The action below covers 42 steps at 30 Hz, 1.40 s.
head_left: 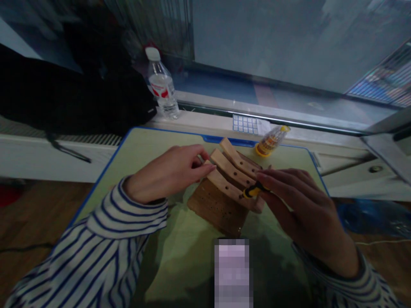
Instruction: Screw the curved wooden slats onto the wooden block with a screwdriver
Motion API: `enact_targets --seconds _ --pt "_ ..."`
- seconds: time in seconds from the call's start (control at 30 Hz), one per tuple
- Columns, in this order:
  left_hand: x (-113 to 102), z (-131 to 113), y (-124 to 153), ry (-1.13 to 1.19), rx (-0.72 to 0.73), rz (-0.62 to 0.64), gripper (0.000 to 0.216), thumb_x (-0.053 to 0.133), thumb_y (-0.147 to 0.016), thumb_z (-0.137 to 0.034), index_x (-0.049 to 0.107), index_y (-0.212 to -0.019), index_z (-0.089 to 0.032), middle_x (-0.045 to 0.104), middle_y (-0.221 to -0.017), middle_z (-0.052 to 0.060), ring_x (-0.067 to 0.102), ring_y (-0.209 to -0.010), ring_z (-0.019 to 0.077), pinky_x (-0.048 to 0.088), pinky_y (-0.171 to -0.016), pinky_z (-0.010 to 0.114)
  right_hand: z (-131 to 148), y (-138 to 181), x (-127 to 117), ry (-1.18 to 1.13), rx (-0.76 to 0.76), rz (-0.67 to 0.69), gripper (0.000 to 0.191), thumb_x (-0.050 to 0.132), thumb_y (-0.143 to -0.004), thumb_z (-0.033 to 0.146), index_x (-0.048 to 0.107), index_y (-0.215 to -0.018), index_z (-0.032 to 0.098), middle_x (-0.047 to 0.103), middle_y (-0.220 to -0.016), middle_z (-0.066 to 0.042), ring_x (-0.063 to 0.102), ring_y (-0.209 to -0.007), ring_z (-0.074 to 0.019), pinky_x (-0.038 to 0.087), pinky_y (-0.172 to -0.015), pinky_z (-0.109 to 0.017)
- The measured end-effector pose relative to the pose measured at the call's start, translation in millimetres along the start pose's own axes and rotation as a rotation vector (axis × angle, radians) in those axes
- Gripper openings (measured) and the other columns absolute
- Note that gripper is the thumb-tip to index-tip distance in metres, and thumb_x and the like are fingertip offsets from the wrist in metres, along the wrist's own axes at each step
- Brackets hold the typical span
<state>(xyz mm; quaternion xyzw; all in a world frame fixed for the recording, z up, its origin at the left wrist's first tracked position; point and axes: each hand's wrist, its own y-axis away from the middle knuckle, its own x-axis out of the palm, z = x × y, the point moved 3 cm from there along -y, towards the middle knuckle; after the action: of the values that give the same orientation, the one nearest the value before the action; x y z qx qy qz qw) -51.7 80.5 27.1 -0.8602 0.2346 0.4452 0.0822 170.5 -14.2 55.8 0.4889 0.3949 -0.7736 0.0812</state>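
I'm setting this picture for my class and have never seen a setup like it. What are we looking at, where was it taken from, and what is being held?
There is no machine here, only a person working with bare hands. The single picture comes from a camera worn on the person's head, looking forward and down, so the view is roughly their own.

On a green mat with a blue edge lie three wooden slats with rows of holes, resting over a darker wooden board. The left hand has its fingertips at the end of the nearest slat. The right hand holds a small yellow-and-black screwdriver over the slats. Beyond them stand a clear tube with a yellow cap and a water bottle.
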Motion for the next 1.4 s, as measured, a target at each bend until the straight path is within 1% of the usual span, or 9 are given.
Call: enact_targets --seconds 0.2,0.33,0.53,0.7,0.93,1.07,1.17,1.3,1.4 --pt "0 12 6 0.119 -0.026 0.055 0.043 0.058 -0.080 -0.055 0.058 -0.109 -0.024 0.072 -0.090 0.002 0.068 -0.077 0.0188 0.049 -0.064 0.026 1 -1 -1 -0.024 0.009 0.000 0.044 0.063 -0.081 0.008 0.056 -0.124 0.016 0.068 -0.116 -0.012 0.061 -0.104 -0.0227 0.049 -0.086 -0.041" --pt "11 26 17 0.055 -0.039 0.173 0.043 0.063 -0.073 -0.058 0.065 -0.099 -0.023 0.071 -0.088 0.004 0.066 -0.074 0.0205 0.050 -0.062 0.028 2 0 -1 -0.036 0.016 -0.003 0.046 0.063 -0.080 0.007 0.055 -0.125 0.016 0.068 -0.116 -0.011 0.061 -0.105 -0.0229 0.049 -0.086 -0.041" --pt "32 17 27 0.260 0.027 0.221 0.039 0.059 -0.082 -0.045 0.060 -0.118 -0.030 0.067 -0.115 0.000 0.064 -0.101 0.0217 0.052 -0.084 0.031 0 2 -3 -0.042 0.035 0.043 0.045 0.062 -0.082 0.007 0.053 -0.126 0.015 0.065 -0.121 -0.010 0.058 -0.109 -0.0218 0.048 -0.088 -0.039" --pt "46 19 41 0.138 -0.083 0.058 0.038 0.059 -0.084 -0.041 0.058 -0.119 -0.028 0.068 -0.115 0.003 0.064 -0.103 0.0245 0.051 -0.089 0.037 0 4 -6 -0.057 0.076 0.083 0.044 0.061 -0.085 0.009 0.053 -0.127 0.017 0.064 -0.123 -0.006 0.058 -0.109 -0.0195 0.049 -0.088 -0.035" --pt "68 23 69 0.113 -0.128 -0.017 0.037 0.061 -0.081 -0.046 0.057 -0.113 -0.028 0.072 -0.104 0.003 0.070 -0.089 0.0244 0.058 -0.071 0.034 -7 8 -13 0.005 0.047 0.100 0.049 0.056 -0.087 0.014 0.048 -0.135 0.022 0.065 -0.123 -0.006 0.062 -0.106 -0.0234 0.051 -0.090 -0.038" --pt "68 16 71 0.153 -0.138 -0.191 0.031 0.067 -0.075 -0.047 0.058 -0.097 -0.027 0.072 -0.081 0.000 0.069 -0.068 0.0215 0.057 -0.057 0.032 -10 13 -16 0.031 0.072 0.154 0.050 0.053 -0.089 0.019 0.046 -0.138 0.024 0.062 -0.128 -0.006 0.061 -0.110 -0.0269 0.052 -0.094 -0.042" --pt "71 13 71 0.294 -0.110 -0.299 0.034 0.070 -0.074 -0.042 0.056 -0.102 -0.028 0.072 -0.087 -0.001 0.070 -0.073 0.0198 0.059 -0.064 0.033 -13 17 -16 0.009 0.112 0.196 0.052 0.050 -0.089 0.019 0.045 -0.140 0.026 0.060 -0.131 -0.005 0.057 -0.118 -0.0294 0.053 -0.094 -0.043" --pt "80 13 68 0.469 -0.075 -0.311 0.038 0.072 -0.074 -0.036 0.056 -0.109 -0.036 0.073 -0.096 -0.005 0.070 -0.082 0.0195 0.061 -0.073 0.036 -15 16 -14 -0.061 0.066 0.163 0.052 0.050 -0.087 0.022 0.046 -0.139 0.027 0.060 -0.131 -0.004 0.054 -0.121 -0.0318 0.054 -0.093 -0.045" --pt "82 14 68 0.520 -0.091 -0.319 0.036 0.072 -0.075 -0.036 0.058 -0.108 -0.039 0.073 -0.095 -0.006 0.070 -0.083 0.0199 0.062 -0.075 0.038 -16 9 -13 -0.066 0.066 0.060 0.050 0.057 -0.084 0.020 0.054 -0.133 0.030 0.068 -0.119 -0.002 0.064 -0.106 -0.0283 0.059 -0.082 -0.038"
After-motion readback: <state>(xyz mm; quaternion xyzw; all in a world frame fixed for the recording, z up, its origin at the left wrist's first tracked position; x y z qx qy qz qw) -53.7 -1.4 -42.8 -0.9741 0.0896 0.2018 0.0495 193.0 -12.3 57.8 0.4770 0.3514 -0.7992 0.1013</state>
